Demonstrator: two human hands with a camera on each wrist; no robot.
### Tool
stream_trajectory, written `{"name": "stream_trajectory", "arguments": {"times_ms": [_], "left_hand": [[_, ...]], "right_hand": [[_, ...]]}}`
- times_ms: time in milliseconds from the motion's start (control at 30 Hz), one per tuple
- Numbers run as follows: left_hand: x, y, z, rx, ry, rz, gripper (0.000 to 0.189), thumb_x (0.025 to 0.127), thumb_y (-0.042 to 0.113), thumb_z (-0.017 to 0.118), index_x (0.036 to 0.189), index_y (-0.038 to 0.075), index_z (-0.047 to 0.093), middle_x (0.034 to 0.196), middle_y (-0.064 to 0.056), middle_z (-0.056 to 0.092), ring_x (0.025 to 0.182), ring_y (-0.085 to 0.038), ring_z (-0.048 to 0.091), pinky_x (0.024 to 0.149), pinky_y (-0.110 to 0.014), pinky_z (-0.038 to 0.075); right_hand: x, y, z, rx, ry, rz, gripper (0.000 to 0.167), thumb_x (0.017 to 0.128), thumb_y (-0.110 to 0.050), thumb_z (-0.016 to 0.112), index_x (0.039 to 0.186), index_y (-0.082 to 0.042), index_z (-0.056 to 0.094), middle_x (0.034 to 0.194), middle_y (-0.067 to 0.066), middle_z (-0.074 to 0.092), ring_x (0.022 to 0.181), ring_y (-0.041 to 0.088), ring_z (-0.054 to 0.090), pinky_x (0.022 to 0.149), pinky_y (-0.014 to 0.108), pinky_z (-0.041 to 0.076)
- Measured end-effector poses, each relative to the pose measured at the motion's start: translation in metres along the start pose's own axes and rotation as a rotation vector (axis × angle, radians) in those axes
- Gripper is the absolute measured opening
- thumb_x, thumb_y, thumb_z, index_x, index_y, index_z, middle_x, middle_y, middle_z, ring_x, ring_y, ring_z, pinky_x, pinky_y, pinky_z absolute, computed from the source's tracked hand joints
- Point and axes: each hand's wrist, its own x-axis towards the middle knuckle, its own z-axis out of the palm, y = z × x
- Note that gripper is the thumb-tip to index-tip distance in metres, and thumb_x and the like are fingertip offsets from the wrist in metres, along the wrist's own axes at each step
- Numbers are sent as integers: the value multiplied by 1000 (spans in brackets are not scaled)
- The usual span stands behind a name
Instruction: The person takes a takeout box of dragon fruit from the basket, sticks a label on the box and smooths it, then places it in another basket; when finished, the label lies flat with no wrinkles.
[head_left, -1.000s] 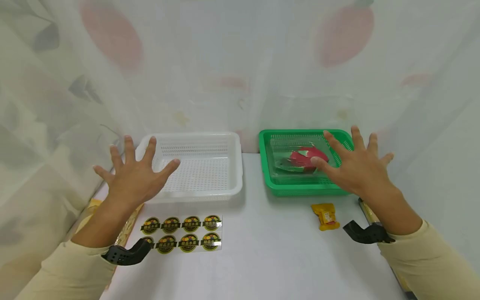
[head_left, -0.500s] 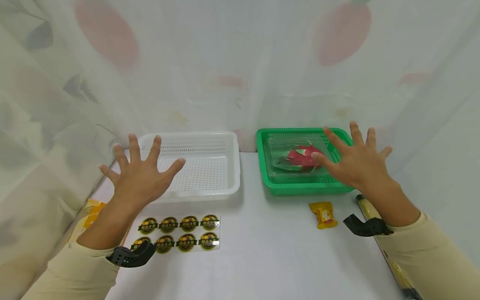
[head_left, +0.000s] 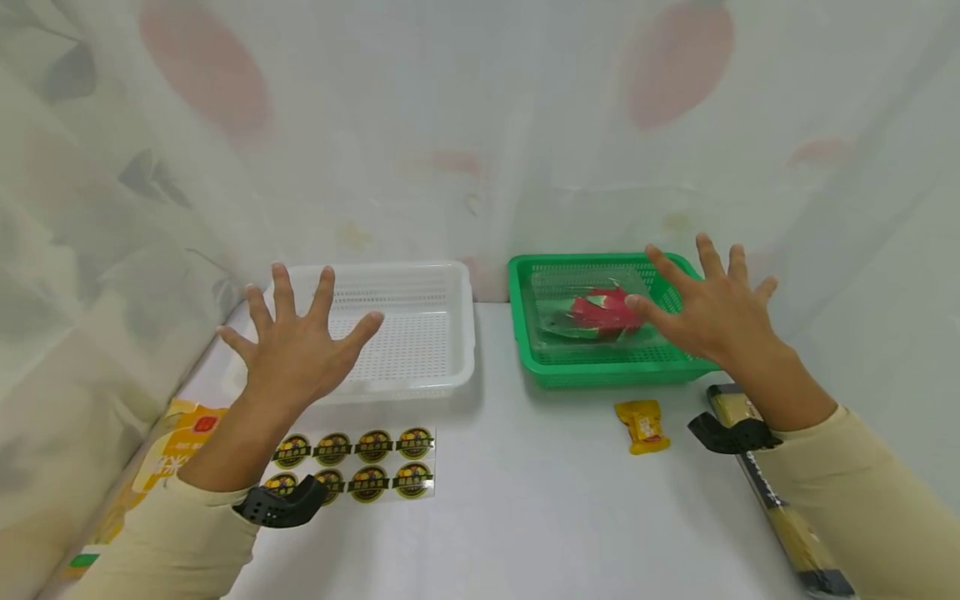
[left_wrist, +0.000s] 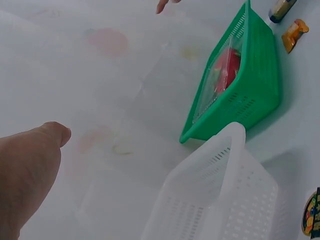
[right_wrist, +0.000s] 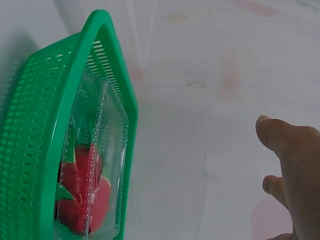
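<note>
My left hand point(head_left: 300, 354) hovers with spread fingers over the left side of a white plastic basket point(head_left: 462, 333). My right hand point(head_left: 716, 321), its fingers also spread, hangs over the right part of a green plastic basket point(head_left: 585, 377). Neither hand holds anything. Inside the green basket lies a clear plastic box point(right_wrist: 122, 117) beside or over a red dragon fruit point(head_left: 600, 312) with green scales. In the left wrist view the thumb point(left_wrist: 42, 150) points toward the baskets from the left. The right wrist view has the right fingers apart from the green basket.
A sheet of round fruit stickers point(head_left: 372, 467) lies before the white basket. Near the green basket is a small yellow packet point(head_left: 643, 427). A long dark-and-gold package point(head_left: 802, 533) runs under the right forearm, and a yellow bag point(head_left: 176, 442) lies at the left. A patterned curtain point(head_left: 480, 125) hangs behind.
My left hand has shifted a little to the right, and my right hand has risen slightly in view. More of the yellow bag and the long package shows. Both hands stay spread.
</note>
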Motion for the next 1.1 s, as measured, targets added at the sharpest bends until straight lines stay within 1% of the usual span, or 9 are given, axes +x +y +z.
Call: {"name": "stream_trajectory", "arguments": {"times_ms": [200,400,733,933,1100], "left_hand": [[0,8,3,-16,-1,8,97,82,83,25,156,24,5,154,-21,-22,135,-51,-22,84,-81,-14],[0,18,9,-19,-10,13,99,80,85,25,156,24,6,154,-19,-23,136,-48,-22,86,-80,-14],[-2,32,19,-51,13,29,101,79,86,26,156,23,13,156,-19,-16,137,-47,-18,89,-79,-13],[-3,39,27,-55,17,38,101,79,87,25,156,24,15,157,-20,-12,139,-48,-13,91,-78,-11],[-4,43,30,-69,19,48,100,79,86,26,156,23,17,158,-19,-10,139,-47,-11,93,-77,-9]], "right_hand": [[7,4,1,-5,-8,-7,79,89,-75,31,155,-37,11,154,31,3,133,61,-2,82,86,1],[15,7,1,-19,-18,-8,80,88,-75,30,155,-36,10,153,31,3,133,62,-1,83,85,2],[19,15,7,-11,0,5,81,88,-76,32,155,-36,10,153,32,4,132,62,0,84,85,2],[22,19,9,-5,-9,11,82,88,-76,31,155,-35,10,153,32,3,132,62,0,85,84,0],[25,20,10,0,-13,24,82,88,-76,31,156,-34,11,153,32,3,132,62,-1,86,84,-1]]}}
